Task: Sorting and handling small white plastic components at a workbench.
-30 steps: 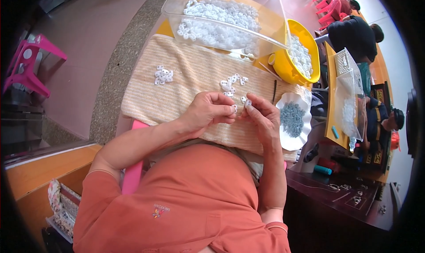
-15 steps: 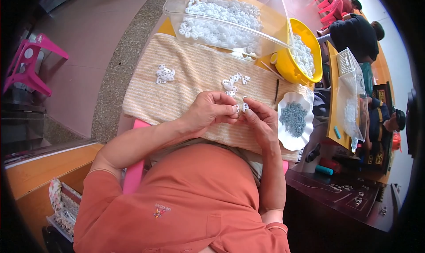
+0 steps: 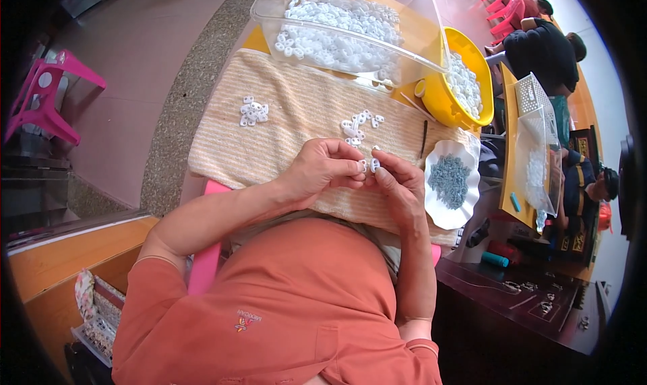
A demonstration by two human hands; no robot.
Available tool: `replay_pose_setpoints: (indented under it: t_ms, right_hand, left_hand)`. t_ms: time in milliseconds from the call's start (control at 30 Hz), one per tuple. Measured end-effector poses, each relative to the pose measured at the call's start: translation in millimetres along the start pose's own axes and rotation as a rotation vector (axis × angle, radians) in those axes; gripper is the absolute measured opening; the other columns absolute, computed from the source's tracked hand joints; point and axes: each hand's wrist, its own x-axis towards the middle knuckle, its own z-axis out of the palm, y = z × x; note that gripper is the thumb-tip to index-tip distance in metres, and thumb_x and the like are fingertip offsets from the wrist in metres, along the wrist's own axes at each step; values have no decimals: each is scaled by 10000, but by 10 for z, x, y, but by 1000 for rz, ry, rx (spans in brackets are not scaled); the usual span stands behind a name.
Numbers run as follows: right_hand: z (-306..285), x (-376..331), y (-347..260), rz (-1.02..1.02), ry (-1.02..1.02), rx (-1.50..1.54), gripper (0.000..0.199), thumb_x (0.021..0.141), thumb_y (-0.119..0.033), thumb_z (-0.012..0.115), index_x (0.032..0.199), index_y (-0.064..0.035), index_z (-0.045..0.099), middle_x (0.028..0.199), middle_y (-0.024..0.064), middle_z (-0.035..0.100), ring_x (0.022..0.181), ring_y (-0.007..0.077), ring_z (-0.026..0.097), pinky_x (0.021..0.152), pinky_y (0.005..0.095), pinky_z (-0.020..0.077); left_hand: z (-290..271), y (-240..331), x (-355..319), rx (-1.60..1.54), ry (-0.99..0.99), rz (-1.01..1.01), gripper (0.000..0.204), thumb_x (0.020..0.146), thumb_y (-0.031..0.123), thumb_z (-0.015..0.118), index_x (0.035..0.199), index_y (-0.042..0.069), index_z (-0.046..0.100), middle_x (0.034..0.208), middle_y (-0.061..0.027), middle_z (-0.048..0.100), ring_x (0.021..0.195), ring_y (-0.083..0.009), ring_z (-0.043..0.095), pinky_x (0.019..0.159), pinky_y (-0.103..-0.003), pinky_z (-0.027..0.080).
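Observation:
My left hand (image 3: 315,171) pinches a small white plastic piece (image 3: 364,164), mostly covered by the fingertips. Between thumb and forefinger, my right hand (image 3: 402,186) grips another small oval white piece with two holes (image 3: 375,163). The two pieces are held close together above a striped beige towel (image 3: 283,125). Just beyond my fingers lies a loose cluster of similar white pieces (image 3: 354,130). A separate little pile of white pieces (image 3: 254,111) rests on the towel to the left. To my right, a white wavy-edged plate (image 3: 441,215) carries a heap of tiny grey-blue parts (image 3: 449,181).
A clear plastic bin (image 3: 266,31) full of white pieces stands at the far side, beside a yellow basin (image 3: 486,65) of more. A thin dark stick (image 3: 424,139) lies near the plate. Pink stools (image 3: 57,99) and other people (image 3: 542,55) are around.
The view has shifted slightly. Both hands stay in nearly the same place, still holding the white pieces.

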Motion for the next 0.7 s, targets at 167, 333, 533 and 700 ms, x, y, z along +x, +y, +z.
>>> replay_pose_setpoints:
  t_ms: [167,333,533,700]
  right_hand:
    - [-7,-11,3,0,0,-4,328,911,-57,598,1224,36,564,990,107,679,839,148,653,779,277,542]
    - [8,-13,-16,-13,1,-12,322,909,-54,601,1218,33,571,1003,103,676,848,147,652,790,266,536]
    - [-2,-17,-5,-8,6,-20,319,908,-60,605,1212,31,577,1012,103,675,862,149,656,795,257,534]
    - [-4,-19,-10,-7,11,-40,317,907,-61,607,1209,31,579,1003,105,677,865,151,659,793,258,538]
  left_hand:
    - [-7,-9,6,0,-12,-3,106,845,28,660,936,0,614,869,-93,642,794,-151,631,720,-280,554]
    - [1,-11,5,2,-17,7,135,842,31,667,959,-16,618,849,-76,650,755,-131,643,695,-255,567]
    - [-3,-18,7,8,-33,18,136,841,32,668,958,-14,619,840,-74,647,750,-133,641,692,-259,564]
    - [11,-8,-1,26,-21,20,140,841,26,663,960,-24,611,833,-82,644,747,-141,642,693,-262,564]
